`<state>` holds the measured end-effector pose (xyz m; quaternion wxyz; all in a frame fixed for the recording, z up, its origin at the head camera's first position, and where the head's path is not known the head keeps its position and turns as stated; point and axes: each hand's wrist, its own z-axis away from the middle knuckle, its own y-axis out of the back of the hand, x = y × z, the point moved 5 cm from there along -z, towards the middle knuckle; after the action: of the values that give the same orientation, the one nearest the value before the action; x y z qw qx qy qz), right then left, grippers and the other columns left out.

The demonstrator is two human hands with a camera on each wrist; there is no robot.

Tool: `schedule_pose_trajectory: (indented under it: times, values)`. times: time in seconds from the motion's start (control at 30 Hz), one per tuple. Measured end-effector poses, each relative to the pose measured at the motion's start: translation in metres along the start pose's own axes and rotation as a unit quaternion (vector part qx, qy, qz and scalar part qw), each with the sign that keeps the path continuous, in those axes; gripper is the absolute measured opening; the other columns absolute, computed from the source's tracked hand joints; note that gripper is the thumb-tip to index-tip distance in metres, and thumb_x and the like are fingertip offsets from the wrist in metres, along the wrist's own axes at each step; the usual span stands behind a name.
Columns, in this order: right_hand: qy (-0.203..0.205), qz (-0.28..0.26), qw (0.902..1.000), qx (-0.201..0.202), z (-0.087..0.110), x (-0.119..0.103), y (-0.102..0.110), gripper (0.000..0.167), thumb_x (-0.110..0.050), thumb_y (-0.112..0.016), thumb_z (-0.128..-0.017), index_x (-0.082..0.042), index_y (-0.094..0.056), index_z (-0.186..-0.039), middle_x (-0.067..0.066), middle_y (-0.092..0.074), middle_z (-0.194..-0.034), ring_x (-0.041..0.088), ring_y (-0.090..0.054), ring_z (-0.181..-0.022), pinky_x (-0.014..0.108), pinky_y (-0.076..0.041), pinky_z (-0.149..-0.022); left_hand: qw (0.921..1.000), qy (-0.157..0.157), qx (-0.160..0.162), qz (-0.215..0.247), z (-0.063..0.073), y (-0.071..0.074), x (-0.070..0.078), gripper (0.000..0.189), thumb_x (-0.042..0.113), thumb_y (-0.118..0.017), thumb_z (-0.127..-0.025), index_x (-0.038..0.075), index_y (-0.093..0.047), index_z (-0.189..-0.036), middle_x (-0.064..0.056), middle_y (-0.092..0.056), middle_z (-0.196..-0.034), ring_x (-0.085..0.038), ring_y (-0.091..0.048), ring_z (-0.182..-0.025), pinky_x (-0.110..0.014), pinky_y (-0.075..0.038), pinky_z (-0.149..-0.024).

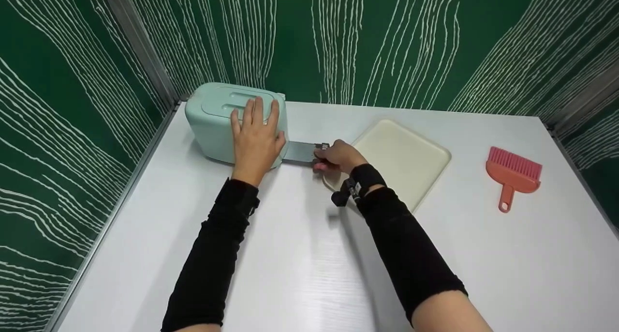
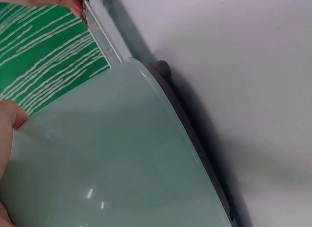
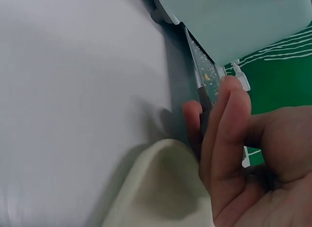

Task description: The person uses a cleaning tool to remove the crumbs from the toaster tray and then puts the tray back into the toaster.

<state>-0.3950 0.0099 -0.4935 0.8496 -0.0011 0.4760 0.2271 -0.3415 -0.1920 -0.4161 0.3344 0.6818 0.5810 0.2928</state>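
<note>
A mint-green toaster (image 1: 213, 133) stands at the back left, two slots in its top. Across its top and near side my left hand (image 1: 255, 138) rests with fingers stretched out, the thumb at the right edge. From the toaster's right end sticks a flat metal crumb tray (image 1: 298, 151), and my right hand (image 1: 343, 155) grips its outer end. The right wrist view shows crumbs (image 3: 206, 77) lying on the crumb tray, whose inner part is hidden in the toaster.
A cream square tray (image 1: 406, 162) lies right of the toaster, partly beneath my right hand and wrist. Farther right on the white table (image 1: 300, 254) lies a coral hand brush (image 1: 512, 172). Green walls with white lines (image 1: 329, 46) enclose the back and sides.
</note>
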Motion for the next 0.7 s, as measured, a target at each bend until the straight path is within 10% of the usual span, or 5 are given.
schedule_pose_trajectory:
  times: [0.7]
  values:
    - [-0.009,-0.054,0.9981,-0.029,0.006,0.003,0.012,0.019,-0.016,-0.062,-0.11,0.002,-0.066,-0.105,0.002,-0.073,-0.071,0.004,-0.066,-0.054,0.014,-0.051,-0.055,1.0,0.003,-0.004,0.004,0.0,0.0,0.002,0.062,0.034,-0.069,-0.104,0.015,-0.05,-0.16,-0.022,-0.049,-0.163,-0.039,-0.043,-0.154,-0.066,-0.029,-0.126]
